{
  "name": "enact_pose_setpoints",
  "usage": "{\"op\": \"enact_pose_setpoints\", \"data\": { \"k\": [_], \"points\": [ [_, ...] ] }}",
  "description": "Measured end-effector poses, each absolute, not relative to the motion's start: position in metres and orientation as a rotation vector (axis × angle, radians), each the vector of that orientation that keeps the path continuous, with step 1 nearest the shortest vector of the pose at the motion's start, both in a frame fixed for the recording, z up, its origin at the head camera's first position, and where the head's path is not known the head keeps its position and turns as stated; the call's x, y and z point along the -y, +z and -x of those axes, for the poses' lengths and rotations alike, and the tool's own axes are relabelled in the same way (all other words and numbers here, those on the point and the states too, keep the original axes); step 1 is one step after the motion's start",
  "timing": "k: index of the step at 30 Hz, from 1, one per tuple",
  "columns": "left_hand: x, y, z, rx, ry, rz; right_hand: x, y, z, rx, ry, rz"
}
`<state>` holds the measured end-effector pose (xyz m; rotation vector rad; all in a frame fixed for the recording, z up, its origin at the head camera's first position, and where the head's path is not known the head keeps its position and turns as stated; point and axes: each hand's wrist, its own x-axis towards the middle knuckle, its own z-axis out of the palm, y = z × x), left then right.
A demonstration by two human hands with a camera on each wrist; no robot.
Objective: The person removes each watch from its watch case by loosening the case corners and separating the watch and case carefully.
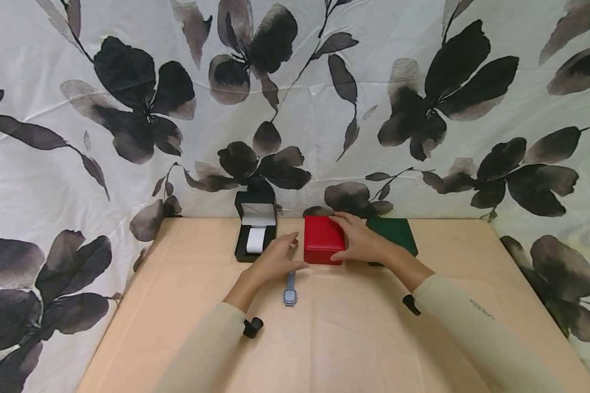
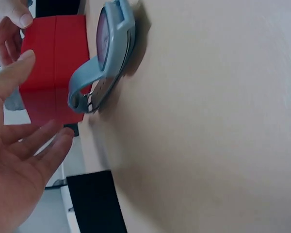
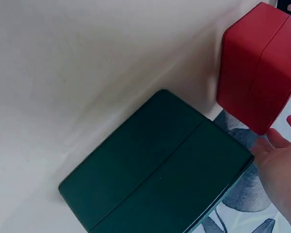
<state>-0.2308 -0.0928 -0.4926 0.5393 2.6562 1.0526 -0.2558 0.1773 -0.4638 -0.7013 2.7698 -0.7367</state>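
A closed red box (image 1: 324,234) stands upright near the back of the table. My right hand (image 1: 361,240) holds its right side, thumb at the front and fingers toward the back. Left of the box, my left hand (image 1: 274,256) is spread with nothing in it; in the left wrist view its relaxed fingers (image 2: 48,145) reach toward the red box. A light blue wristwatch (image 1: 290,292) lies on the table just below the left hand, its strap buckled into a loop in the left wrist view. The hands hide parts of the red box.
An open black watch box (image 1: 241,240) with a white cushion (image 1: 255,240) stands left of the red box. A closed dark green box (image 3: 155,170) is on the right, partly behind the right hand. A floral cloth (image 1: 314,109) hangs behind the beige table (image 1: 354,338).
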Motion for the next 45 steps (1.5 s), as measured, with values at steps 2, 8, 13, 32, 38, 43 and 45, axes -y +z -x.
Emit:
{"op": "enact_pose_setpoints", "data": {
  "k": [2,8,13,32,38,43,45],
  "points": [
    [0.089,-0.495,0.233,-2.669,1.043,-0.519,-0.178,-0.465,0.258,-2.768,-0.724,0.696],
    [0.08,-0.501,0.238,-2.699,0.991,-0.484,-0.181,-0.47,0.261,-2.751,-0.721,0.671],
    [0.077,-0.503,0.242,-2.695,0.965,-0.458,-0.18,-0.471,0.262,-2.739,-0.731,0.653],
    [0.065,-0.507,0.25,-2.733,1.064,-0.45,-0.18,-0.468,0.263,-2.747,-0.697,0.68],
    [0.063,-0.51,0.248,-2.711,1.145,-0.428,-0.18,-0.468,0.264,-2.762,-0.673,0.672],
    [0.062,-0.51,0.246,-2.709,1.169,-0.403,-0.179,-0.468,0.263,-2.779,-0.67,0.688],
    [0.062,-0.509,0.246,-2.706,1.176,-0.402,-0.178,-0.468,0.263,-2.788,-0.685,0.687]
  ]
}}
